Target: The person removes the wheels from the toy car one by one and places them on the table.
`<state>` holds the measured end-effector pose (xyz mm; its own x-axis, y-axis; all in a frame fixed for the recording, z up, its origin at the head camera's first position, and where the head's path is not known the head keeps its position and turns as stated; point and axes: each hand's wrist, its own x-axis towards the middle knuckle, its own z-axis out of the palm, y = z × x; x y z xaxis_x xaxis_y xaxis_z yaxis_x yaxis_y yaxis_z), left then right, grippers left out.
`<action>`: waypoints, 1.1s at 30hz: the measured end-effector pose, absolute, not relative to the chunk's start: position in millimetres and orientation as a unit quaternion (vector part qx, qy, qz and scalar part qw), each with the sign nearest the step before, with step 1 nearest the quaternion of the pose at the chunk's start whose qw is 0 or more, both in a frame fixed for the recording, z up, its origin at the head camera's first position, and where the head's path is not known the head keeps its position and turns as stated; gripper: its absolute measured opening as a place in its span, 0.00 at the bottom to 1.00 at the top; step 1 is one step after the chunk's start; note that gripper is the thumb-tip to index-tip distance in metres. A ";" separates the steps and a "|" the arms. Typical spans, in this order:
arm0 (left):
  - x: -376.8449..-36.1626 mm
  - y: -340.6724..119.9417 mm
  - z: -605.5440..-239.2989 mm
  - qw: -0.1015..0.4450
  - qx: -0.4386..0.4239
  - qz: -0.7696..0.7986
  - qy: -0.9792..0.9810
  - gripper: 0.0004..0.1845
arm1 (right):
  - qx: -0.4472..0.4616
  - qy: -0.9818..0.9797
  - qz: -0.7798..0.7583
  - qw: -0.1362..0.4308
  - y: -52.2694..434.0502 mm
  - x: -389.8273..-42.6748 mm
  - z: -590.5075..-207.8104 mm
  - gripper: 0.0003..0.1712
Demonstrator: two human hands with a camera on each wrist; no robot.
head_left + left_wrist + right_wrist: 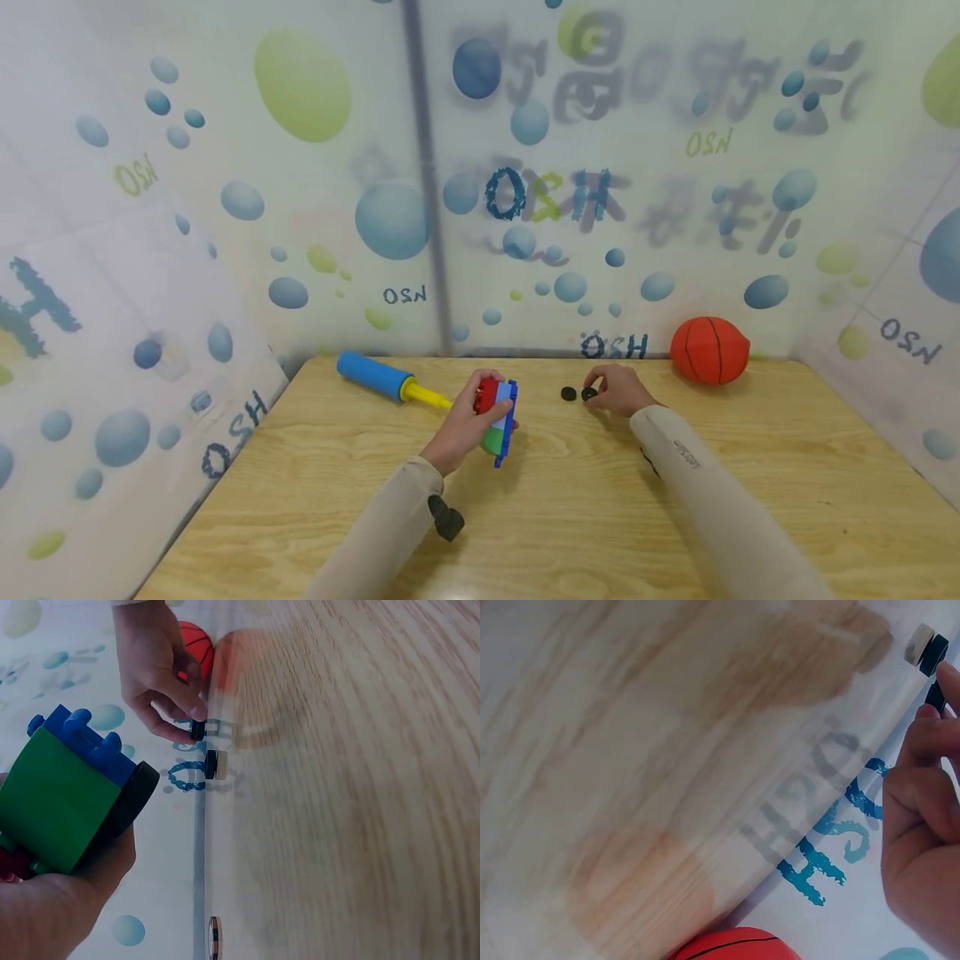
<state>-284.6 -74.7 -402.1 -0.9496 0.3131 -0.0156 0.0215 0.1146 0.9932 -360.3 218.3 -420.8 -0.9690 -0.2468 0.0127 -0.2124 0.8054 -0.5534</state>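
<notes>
My left hand (468,425) grips a toy block car (498,417) with red, light blue and green blocks on a blue base, raised over the table. A black wheel (139,791) shows beside its green block (60,799) in the left wrist view. Over at the right, my right hand (618,390) pinches a small black toy wheel (589,393) between thumb and fingers, at or just above the tabletop. Another black wheel (568,393) stands on the table just left of it. In the right wrist view, fingers partly cover the pinched wheel (935,697).
A red ball (709,350) with black lines sits at the back right. Behind my left hand lies a blue and yellow tube-shaped toy (382,379). A thin disc (214,939) shows edge-on in the left wrist view. Patterned curtains (525,275) border the wooden table (570,517).
</notes>
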 end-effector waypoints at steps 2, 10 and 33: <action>-284.4 -73.9 -402.4 0.113 0.116 0.657 0.736 0.22 | -0.110 0.949 -0.292 0.033 217.0 -361.1 -421.6 0.13; -283.4 -72.6 -401.3 0.116 0.118 0.656 0.736 0.22 | -0.076 0.950 -0.299 0.045 213.9 -367.2 -426.0 0.15; -279.4 -73.9 -401.3 0.122 0.117 0.654 0.737 0.21 | -0.047 0.950 -0.307 0.042 209.9 -376.3 -438.5 0.17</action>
